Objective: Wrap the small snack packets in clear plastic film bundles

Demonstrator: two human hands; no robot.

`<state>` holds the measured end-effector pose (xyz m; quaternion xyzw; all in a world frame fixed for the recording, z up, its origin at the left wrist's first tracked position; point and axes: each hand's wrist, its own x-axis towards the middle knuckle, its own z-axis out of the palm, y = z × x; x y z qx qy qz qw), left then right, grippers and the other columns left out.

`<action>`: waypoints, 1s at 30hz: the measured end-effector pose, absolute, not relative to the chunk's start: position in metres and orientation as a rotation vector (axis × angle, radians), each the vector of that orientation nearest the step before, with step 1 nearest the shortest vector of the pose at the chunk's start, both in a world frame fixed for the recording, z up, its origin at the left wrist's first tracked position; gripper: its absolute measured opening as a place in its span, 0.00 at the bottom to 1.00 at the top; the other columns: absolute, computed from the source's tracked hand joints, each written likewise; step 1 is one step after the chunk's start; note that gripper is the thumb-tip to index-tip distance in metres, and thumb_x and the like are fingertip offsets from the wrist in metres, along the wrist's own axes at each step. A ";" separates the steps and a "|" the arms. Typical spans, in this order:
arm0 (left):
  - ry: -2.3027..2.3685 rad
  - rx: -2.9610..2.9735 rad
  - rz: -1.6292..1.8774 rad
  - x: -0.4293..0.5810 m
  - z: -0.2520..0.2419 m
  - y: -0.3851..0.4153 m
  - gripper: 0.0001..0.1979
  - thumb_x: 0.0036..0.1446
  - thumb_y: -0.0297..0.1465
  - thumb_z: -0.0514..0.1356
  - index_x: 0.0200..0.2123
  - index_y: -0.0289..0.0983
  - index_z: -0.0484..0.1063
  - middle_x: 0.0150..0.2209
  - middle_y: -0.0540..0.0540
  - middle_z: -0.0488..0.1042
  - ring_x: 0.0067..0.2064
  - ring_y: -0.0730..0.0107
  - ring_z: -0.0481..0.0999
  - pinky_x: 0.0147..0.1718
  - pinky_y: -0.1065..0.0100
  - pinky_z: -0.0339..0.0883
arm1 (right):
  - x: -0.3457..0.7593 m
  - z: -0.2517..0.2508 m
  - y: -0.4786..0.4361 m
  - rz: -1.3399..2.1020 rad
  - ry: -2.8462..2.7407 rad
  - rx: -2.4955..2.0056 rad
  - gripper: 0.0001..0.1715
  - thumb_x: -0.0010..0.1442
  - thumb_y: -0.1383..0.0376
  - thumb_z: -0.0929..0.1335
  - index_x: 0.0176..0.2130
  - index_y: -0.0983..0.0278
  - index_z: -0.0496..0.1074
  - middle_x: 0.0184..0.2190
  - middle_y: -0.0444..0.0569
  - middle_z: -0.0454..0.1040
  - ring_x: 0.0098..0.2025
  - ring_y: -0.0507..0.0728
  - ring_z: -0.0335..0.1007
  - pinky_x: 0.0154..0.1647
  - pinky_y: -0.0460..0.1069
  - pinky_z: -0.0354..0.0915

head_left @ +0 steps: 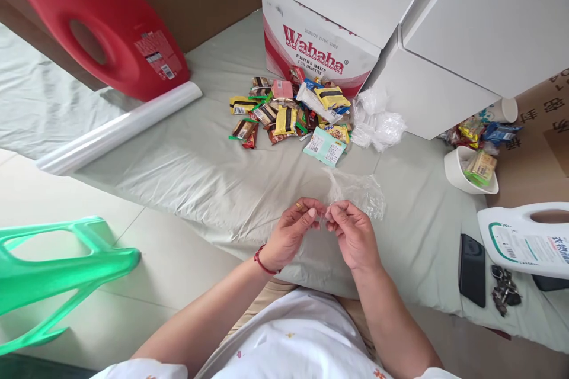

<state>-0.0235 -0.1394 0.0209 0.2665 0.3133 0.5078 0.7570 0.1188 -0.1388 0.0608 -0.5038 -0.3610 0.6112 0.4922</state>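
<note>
My two hands meet fingertip to fingertip above the near edge of the cloth-covered surface. Pinched in my right hand point(353, 235) is the edge of a thin clear plastic bag point(362, 192), which spreads crumpled on the cloth beyond the fingers. My left hand point(291, 234), with a red bracelet at the wrist, is closed with thumb against fingers beside the bag's edge; what lies between them is too small to make out. Just past the bag is a pile of small wrapped snacks point(284, 121), with a mint-green packet point(325, 147) at its front.
Behind the snacks stands a Wahaha water carton point(315, 41), with bunched plastic bags point(377, 121) beside it. Leftward are a red jug point(120, 29), a film roll point(120, 130) and a green stool point(66, 266). Rightward lie a white bowl point(457, 172), phone point(472, 269), keys point(504, 290) and white bottle point(524, 237).
</note>
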 end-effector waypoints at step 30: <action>1.517 1.415 1.278 -0.074 0.028 0.026 0.08 0.60 0.34 0.64 0.39 0.40 0.66 0.29 0.51 0.67 0.31 0.67 0.71 0.34 0.64 0.68 | 0.229 0.075 -0.031 1.447 -0.673 -1.480 0.23 0.39 0.59 0.82 0.27 0.64 0.70 0.27 0.43 0.74 0.23 0.46 0.64 0.17 0.38 0.59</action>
